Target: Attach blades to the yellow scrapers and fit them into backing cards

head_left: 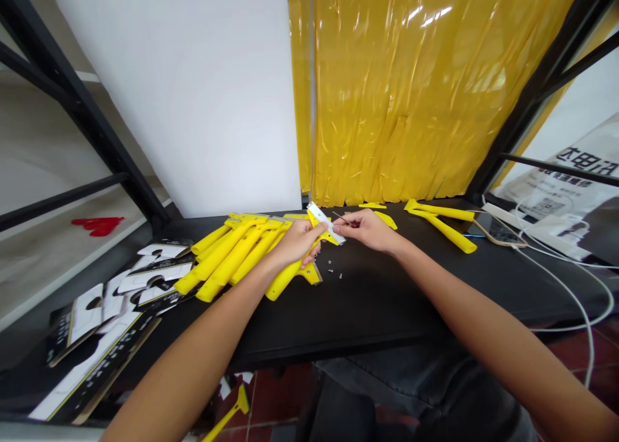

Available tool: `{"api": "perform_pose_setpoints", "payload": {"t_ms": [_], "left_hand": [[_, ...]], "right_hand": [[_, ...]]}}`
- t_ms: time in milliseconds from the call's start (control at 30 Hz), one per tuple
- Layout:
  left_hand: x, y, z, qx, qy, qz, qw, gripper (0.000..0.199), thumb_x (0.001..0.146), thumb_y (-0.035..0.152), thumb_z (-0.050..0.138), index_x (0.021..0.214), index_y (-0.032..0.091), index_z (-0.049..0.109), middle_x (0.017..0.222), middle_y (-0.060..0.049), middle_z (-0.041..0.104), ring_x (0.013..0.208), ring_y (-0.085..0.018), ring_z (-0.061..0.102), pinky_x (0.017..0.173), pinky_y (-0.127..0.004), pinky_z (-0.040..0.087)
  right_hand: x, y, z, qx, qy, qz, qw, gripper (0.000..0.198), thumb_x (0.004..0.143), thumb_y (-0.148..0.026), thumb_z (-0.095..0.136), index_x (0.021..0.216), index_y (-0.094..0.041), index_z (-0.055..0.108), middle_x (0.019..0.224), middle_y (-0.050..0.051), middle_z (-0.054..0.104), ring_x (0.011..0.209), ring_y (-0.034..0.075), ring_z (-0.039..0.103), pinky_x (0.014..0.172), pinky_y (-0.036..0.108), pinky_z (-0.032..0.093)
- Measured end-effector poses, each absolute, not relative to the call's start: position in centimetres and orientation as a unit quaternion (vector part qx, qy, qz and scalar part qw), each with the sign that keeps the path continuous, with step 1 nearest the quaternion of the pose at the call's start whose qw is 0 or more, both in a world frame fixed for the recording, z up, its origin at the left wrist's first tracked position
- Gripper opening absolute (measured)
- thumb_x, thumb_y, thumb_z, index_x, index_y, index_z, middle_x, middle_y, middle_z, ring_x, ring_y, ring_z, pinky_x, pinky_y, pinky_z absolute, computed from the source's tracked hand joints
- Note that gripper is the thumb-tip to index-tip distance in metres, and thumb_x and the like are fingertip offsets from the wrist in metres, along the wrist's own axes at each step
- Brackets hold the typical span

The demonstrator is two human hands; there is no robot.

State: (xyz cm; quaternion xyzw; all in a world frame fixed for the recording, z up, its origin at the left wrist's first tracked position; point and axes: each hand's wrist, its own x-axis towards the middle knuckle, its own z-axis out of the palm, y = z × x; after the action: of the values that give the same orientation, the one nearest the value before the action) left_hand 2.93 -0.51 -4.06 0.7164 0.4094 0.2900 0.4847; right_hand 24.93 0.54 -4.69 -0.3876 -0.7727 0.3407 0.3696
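Observation:
My left hand (300,241) is closed around a yellow scraper (330,236), its head tilted up and a pale metal plate (320,217) lying across it. At the plate's right end, the fingertips of my right hand (370,230) are pinched together. They also hold a thin tool with a dark red handle (356,224), which looks like a small screwdriver; most of it is hidden by the fingers. Below my left hand another yellow scraper (285,281) rests on the black table. Small screws (331,271) lie just right of its head.
Several yellow scrapers (227,255) are piled left of my hands, beside black-and-white cardboard sleeves (130,281). Two yellow handles (447,226), a phone (498,228) and white cables (575,294) lie at the right. A white panel (193,94) and yellow sheeting (411,107) stand behind.

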Motion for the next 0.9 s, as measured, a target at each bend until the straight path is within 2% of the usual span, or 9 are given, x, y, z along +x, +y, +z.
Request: {"api": "perform_pose_setpoints", "payload": {"t_ms": [167, 300, 367, 433, 533, 600, 667, 733, 900], "left_hand": [[2.8, -0.6, -3.7, 0.711, 0.408, 0.299, 0.489, 0.058, 0.096, 0.059, 0.056, 0.054, 0.021, 0.048, 0.037, 0.001, 0.046, 0.028, -0.010, 0.042, 0.033, -0.023, 0.034], [2.6, -0.7, -3.1, 0.687, 0.406, 0.339, 0.498, 0.049, 0.097, 0.054, 0.057, 0.062, 0.020, 0.051, 0.042, 0.002, 0.049, 0.029, -0.010, 0.043, 0.032, -0.024, 0.034], [2.4, -0.6, -2.9, 0.668, 0.411, 0.361, 0.504, 0.044, 0.099, 0.051, 0.056, 0.066, 0.020, 0.052, 0.044, 0.003, 0.049, 0.030, -0.010, 0.042, 0.032, -0.024, 0.034], [2.4, -0.4, -2.9, 0.653, 0.420, 0.375, 0.506, 0.042, 0.099, 0.048, 0.056, 0.068, 0.020, 0.052, 0.045, 0.003, 0.050, 0.030, -0.010, 0.042, 0.032, -0.024, 0.033], [2.4, -0.2, -3.2, 0.653, 0.427, 0.376, 0.500, 0.043, 0.098, 0.049, 0.058, 0.066, 0.021, 0.051, 0.045, 0.002, 0.049, 0.030, -0.010, 0.042, 0.032, -0.024, 0.034], [2.4, -0.2, -3.5, 0.662, 0.424, 0.366, 0.497, 0.045, 0.097, 0.052, 0.059, 0.065, 0.021, 0.051, 0.045, 0.002, 0.049, 0.030, -0.010, 0.042, 0.032, -0.025, 0.034], [2.4, -0.2, -3.5, 0.671, 0.421, 0.357, 0.494, 0.047, 0.096, 0.054, 0.058, 0.063, 0.021, 0.051, 0.046, 0.001, 0.050, 0.030, -0.010, 0.042, 0.032, -0.025, 0.035], [2.4, -0.2, -3.5, 0.677, 0.420, 0.351, 0.492, 0.048, 0.096, 0.055, 0.058, 0.062, 0.022, 0.050, 0.045, 0.001, 0.049, 0.030, -0.010, 0.041, 0.033, -0.025, 0.036], [2.4, -0.4, -3.2, 0.670, 0.432, 0.351, 0.492, 0.047, 0.096, 0.052, 0.059, 0.061, 0.022, 0.050, 0.045, 0.001, 0.049, 0.031, -0.011, 0.042, 0.032, -0.026, 0.034]], "right_hand": [[24.4, 0.3, -4.7, -0.405, -0.752, 0.347, 0.387, 0.046, 0.083, -0.065, 0.069, 0.092, -0.020, 0.079, 0.076, 0.001, 0.067, 0.067, 0.015, 0.053, 0.061, 0.028, 0.039], [25.0, 1.4, -5.1, -0.434, -0.691, 0.343, 0.465, 0.060, 0.093, -0.071, 0.051, 0.094, -0.016, 0.078, 0.074, 0.004, 0.067, 0.057, 0.012, 0.047, 0.054, 0.027, 0.036], [26.1, 2.6, -5.6, -0.472, -0.674, 0.299, 0.483, 0.063, 0.098, -0.068, 0.043, 0.097, -0.015, 0.078, 0.072, 0.004, 0.066, 0.056, 0.013, 0.050, 0.055, 0.027, 0.038], [27.5, 3.9, -6.3, -0.530, -0.683, 0.213, 0.455, 0.057, 0.102, -0.057, 0.042, 0.094, -0.015, 0.079, 0.075, 0.007, 0.070, 0.065, 0.016, 0.059, 0.062, 0.028, 0.043], [29.2, 5.2, -7.5, -0.607, -0.713, 0.096, 0.338, 0.037, 0.100, -0.037, 0.050, 0.099, -0.017, 0.081, 0.092, 0.010, 0.077, 0.086, 0.023, 0.067, 0.075, 0.030, 0.045], [29.6, 5.5, -8.2, -0.630, -0.726, 0.060, 0.269, 0.033, 0.098, -0.037, 0.053, 0.109, -0.021, 0.081, 0.098, 0.009, 0.078, 0.091, 0.024, 0.069, 0.076, 0.030, 0.045], [29.4, 5.5, -8.6, -0.632, -0.739, 0.036, 0.230, 0.036, 0.097, -0.044, 0.055, 0.117, -0.026, 0.079, 0.104, 0.009, 0.078, 0.094, 0.025, 0.070, 0.076, 0.030, 0.045], [29.3, 5.5, -8.6, -0.625, -0.749, 0.016, 0.219, 0.040, 0.097, -0.048, 0.054, 0.122, -0.029, 0.078, 0.110, 0.010, 0.077, 0.098, 0.026, 0.070, 0.078, 0.030, 0.046], [31.6, 6.2, -8.2, -0.718, -0.654, -0.015, 0.239, 0.041, 0.098, -0.041, 0.050, 0.121, -0.024, 0.078, 0.115, 0.014, 0.077, 0.105, 0.031, 0.071, 0.079, 0.034, 0.047]]}}
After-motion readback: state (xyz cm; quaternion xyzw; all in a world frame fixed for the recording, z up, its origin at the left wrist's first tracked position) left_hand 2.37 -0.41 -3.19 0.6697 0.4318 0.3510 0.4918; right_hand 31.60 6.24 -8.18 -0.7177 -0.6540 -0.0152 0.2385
